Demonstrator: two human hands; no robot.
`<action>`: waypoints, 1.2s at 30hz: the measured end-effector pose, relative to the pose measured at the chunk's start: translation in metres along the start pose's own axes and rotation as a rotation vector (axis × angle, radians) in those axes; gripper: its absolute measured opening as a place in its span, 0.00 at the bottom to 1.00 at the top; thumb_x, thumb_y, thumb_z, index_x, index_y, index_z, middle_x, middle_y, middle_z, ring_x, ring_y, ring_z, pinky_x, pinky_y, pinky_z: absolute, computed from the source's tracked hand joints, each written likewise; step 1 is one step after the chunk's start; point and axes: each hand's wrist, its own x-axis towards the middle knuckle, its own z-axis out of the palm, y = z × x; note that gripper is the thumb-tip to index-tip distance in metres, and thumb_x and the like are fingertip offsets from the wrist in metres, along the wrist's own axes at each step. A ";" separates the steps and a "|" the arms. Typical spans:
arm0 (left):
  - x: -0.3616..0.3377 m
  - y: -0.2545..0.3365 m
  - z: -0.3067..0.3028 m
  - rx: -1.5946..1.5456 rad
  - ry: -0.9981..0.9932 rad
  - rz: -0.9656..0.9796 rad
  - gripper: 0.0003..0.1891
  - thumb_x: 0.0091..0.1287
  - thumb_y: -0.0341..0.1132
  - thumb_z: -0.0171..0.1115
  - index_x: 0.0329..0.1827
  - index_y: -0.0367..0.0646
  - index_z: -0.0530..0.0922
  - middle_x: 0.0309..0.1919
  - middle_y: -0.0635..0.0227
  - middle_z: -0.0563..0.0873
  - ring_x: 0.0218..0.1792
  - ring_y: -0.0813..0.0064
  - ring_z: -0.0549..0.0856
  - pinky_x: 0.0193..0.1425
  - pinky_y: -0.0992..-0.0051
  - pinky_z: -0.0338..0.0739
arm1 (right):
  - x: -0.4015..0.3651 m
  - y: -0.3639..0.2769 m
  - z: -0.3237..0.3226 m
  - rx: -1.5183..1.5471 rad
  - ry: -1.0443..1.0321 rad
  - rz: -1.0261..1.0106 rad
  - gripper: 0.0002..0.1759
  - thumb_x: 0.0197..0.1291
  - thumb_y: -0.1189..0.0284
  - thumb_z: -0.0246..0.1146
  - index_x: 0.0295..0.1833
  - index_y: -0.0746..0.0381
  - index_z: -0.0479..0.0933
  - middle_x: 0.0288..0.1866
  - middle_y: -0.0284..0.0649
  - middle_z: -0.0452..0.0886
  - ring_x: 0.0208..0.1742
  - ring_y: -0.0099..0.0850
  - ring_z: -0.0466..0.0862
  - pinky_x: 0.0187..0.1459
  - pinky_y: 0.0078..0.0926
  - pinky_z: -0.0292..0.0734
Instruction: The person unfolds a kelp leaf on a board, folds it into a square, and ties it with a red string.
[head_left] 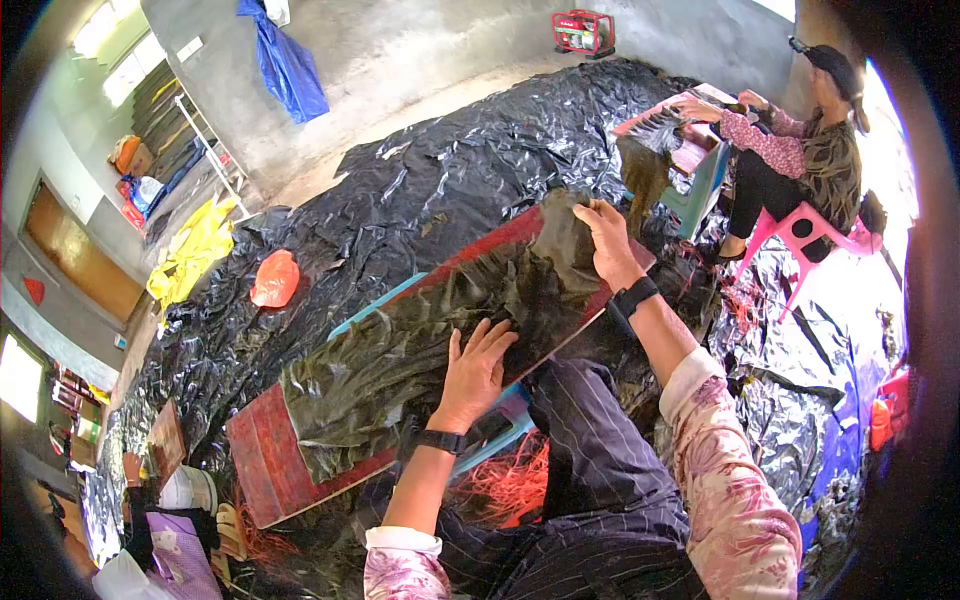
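Observation:
A long, wrinkled dark green-brown sheet (400,365) lies along a red board (268,450) that slants across my lap. My left hand (474,375) rests on the middle of the sheet with its fingers spread. At the sheet's upper right end, my right hand (606,235) pinches its edge between thumb and fingers. Part of a light blue frame (505,425) shows beneath the board.
Black plastic sheeting (480,150) covers the floor. At the upper right, a person (800,150) on a pink stool (800,235) handles dark sheets at another board. A red bag (276,279), yellow plastic (192,250) and red-framed machine (583,33) stand beyond. Red strings (505,480) lie below.

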 end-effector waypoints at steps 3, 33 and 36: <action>0.000 0.000 0.001 0.005 0.007 -0.002 0.19 0.69 0.26 0.52 0.62 0.51 0.76 0.68 0.69 0.75 0.73 0.61 0.67 0.77 0.44 0.49 | 0.009 0.016 -0.011 0.158 0.062 0.080 0.11 0.56 0.68 0.72 0.36 0.55 0.75 0.34 0.25 0.72 0.37 0.21 0.69 0.42 0.23 0.64; -0.166 0.043 -0.073 0.050 0.146 -0.168 0.19 0.66 0.27 0.58 0.61 0.38 0.75 0.58 0.52 0.77 0.66 0.48 0.72 0.72 0.49 0.62 | -0.240 0.068 0.273 -0.749 -0.905 -0.712 0.09 0.59 0.75 0.60 0.42 0.57 0.67 0.32 0.45 0.79 0.36 0.49 0.81 0.33 0.48 0.75; -0.181 0.042 -0.085 0.051 0.138 -0.213 0.20 0.67 0.27 0.58 0.62 0.39 0.74 0.63 0.51 0.75 0.70 0.49 0.69 0.72 0.48 0.62 | -0.248 0.075 0.274 -0.769 -1.010 -0.795 0.04 0.60 0.74 0.56 0.40 0.60 0.70 0.34 0.45 0.81 0.40 0.46 0.83 0.38 0.44 0.79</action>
